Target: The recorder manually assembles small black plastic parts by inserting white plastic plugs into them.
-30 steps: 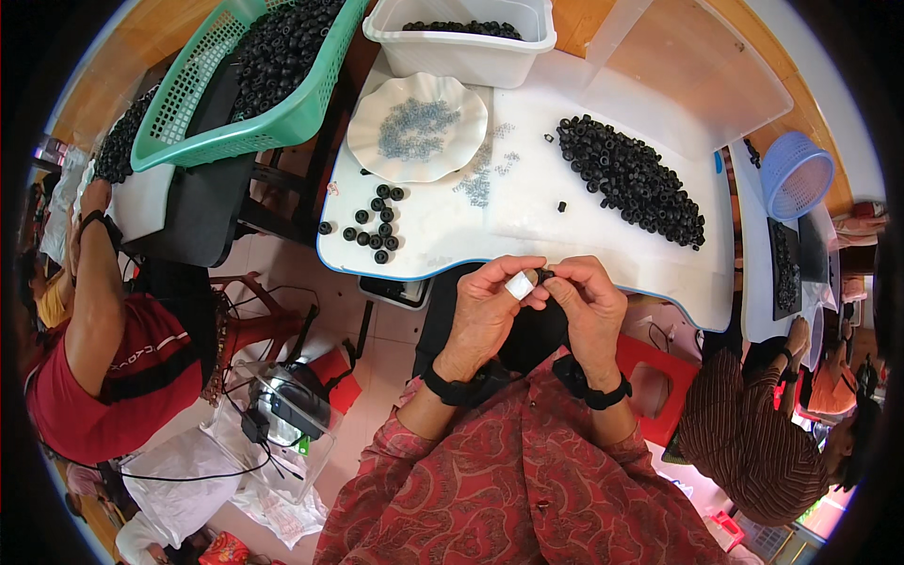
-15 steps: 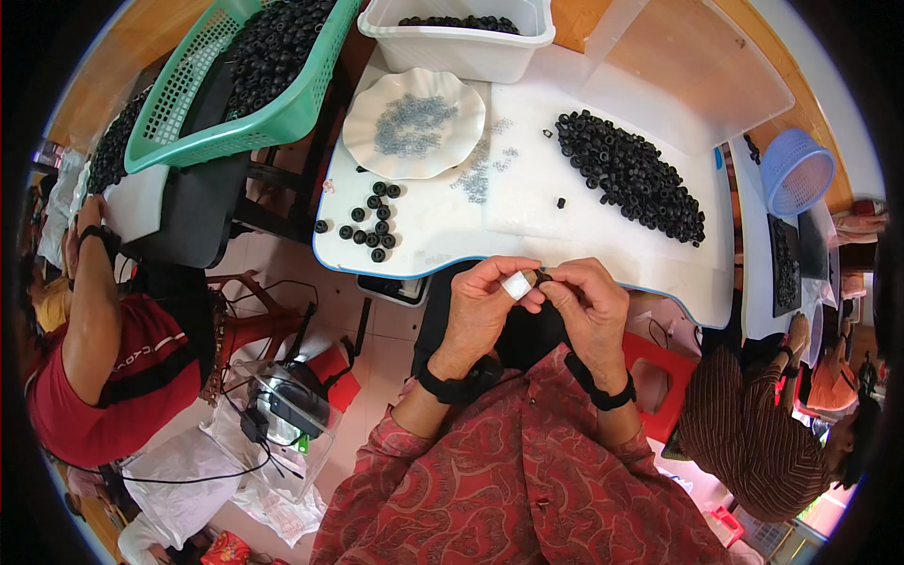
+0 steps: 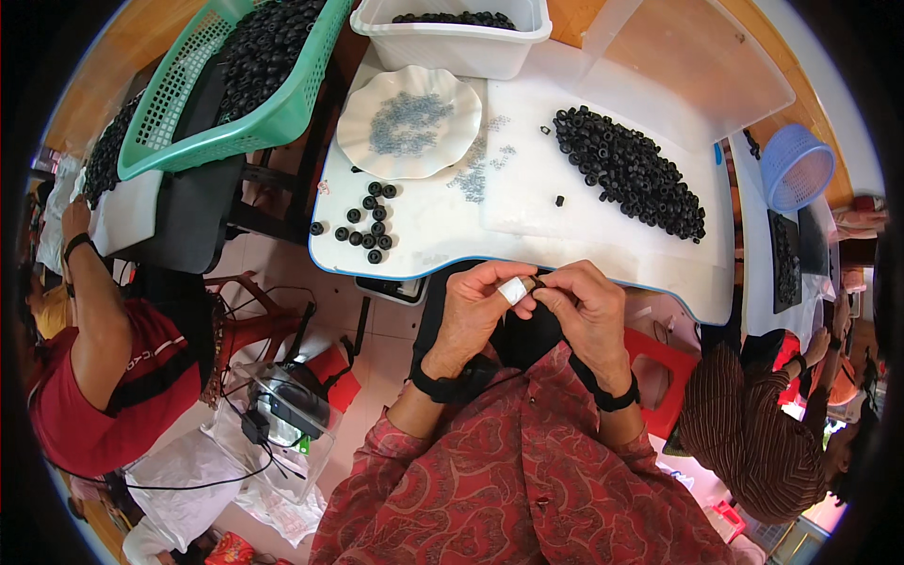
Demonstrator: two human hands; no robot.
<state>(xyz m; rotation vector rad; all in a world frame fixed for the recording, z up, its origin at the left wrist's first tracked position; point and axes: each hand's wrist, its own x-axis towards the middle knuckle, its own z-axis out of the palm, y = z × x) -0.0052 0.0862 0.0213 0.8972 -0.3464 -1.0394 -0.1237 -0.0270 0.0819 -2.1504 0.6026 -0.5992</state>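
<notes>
Just off the table's near edge, my left hand and my right hand meet fingertip to fingertip. Both are closed in a pinch on a small dark part, mostly hidden by the fingers. A white wrap covers a digit of my left hand. Beyond the hands, a heap of small black ring-shaped parts lies on the white tabletop. Several rounder black pieces stand loosely grouped at the left. A wavy-rimmed white plate holds tiny clear-grey pieces, with more scattered beside it.
A white tub with black parts stands at the back. To the left, a green basket is full of black pieces. A translucent panel rises behind the heap; a blue basket is farther right. Other people sit on both sides.
My hands stay pinched together, with only a slight shift of the fingers. The group of round black pieces looks the same. At the right, the neighbour's arms have moved.
</notes>
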